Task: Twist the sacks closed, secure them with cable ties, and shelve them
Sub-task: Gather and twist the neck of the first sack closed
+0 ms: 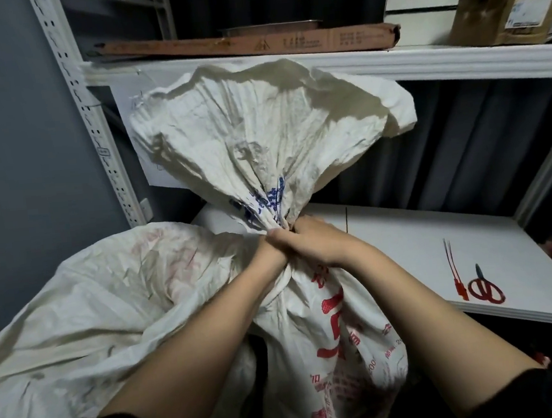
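Sack point(329, 321) neck bunched tight, both fists on it | left hand point(271, 248) and right hand point(314, 238) grip it, touching | step: twisting shut | next: right hand frees, reaches right for cable ties point(456, 272) beside scissors point(484, 286) on shelf point(404, 230).

A storeroom is indicated. White slotted-upright shelving point(104, 151) is set against a grey wall, and cardboard boxes point(501, 8) and a long flat carton point(252, 44) are kept on the upper shelf (dark curtains hang behind). Filled woven sacks point(329, 321) are stood in front, with red cable ties point(456, 275) and scissors point(484, 286) laid on the lower shelf point(406, 246).
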